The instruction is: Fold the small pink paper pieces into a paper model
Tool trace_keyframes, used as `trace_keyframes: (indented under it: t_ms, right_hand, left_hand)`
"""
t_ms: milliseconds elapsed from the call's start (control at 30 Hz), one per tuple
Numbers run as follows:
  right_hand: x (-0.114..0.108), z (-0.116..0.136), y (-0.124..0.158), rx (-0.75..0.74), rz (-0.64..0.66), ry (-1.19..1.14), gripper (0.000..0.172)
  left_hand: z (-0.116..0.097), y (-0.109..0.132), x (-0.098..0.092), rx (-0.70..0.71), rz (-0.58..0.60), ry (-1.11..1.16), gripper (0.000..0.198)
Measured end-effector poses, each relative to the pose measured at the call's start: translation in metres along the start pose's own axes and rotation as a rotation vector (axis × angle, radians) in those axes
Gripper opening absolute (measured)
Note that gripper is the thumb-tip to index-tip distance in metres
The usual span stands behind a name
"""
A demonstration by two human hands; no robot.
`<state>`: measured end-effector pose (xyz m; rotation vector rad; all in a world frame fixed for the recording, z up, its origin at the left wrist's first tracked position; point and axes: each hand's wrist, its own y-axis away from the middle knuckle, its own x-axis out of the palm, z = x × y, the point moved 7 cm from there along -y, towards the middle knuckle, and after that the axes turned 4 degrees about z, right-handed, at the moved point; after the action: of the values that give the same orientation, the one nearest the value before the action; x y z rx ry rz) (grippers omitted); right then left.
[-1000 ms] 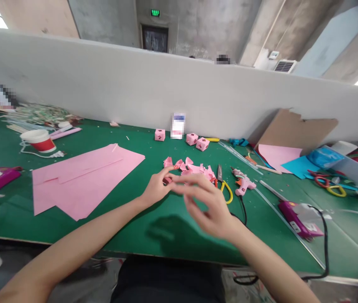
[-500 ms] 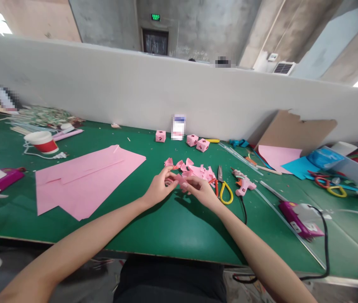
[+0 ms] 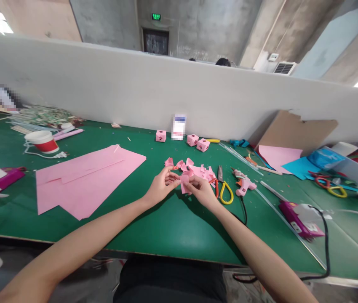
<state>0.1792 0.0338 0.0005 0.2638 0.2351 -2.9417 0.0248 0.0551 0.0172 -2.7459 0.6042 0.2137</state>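
Observation:
A small piece of pink paper (image 3: 184,186) is held up between my two hands over the green table. My right hand (image 3: 203,192) pinches it with thumb and fingertips at its right side. The thumb of my left hand (image 3: 161,185) meets its left edge, the other fingers curled behind. Just beyond the fingers lie several loose pink paper scraps (image 3: 202,171), some curled. To the right of my right hand rest yellow-handled scissors (image 3: 226,192), with a pink glue gun (image 3: 245,186) beside them.
Large pink sheets (image 3: 90,181) lie on the left. Near the divider stand pink paper cubes (image 3: 161,136). A paper cup (image 3: 42,142) is at the far left. At right are a purple power strip (image 3: 299,221), clear glue sticks, coloured paper and cardboard (image 3: 292,132).
The pink paper piece has turned and now shows more of its flat face below the fingertips. My hands stay in nearly the same place.

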Motion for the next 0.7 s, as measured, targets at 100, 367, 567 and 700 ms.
trace_keyframes:
  t_ms: [100, 367, 567, 700]
  right_hand:
    - [0.002, 0.0, 0.001, -0.001, 0.016, 0.005, 0.036]
    - [0.009, 0.005, 0.004, -0.012, 0.055, 0.062, 0.034]
    - [0.008, 0.009, 0.004, -0.02, 0.048, -0.026, 0.04]
    - [0.01, 0.009, 0.004, -0.011, 0.07, -0.073, 0.04]
  left_hand:
    - [-0.001, 0.0, -0.001, -0.016, -0.007, -0.022, 0.046]
    - [-0.002, -0.001, -0.005, -0.032, -0.023, 0.002, 0.046]
    - [-0.006, -0.002, -0.006, -0.041, -0.04, 0.062, 0.045]
    - [-0.004, -0.002, -0.005, -0.054, -0.048, 0.106, 0.045]
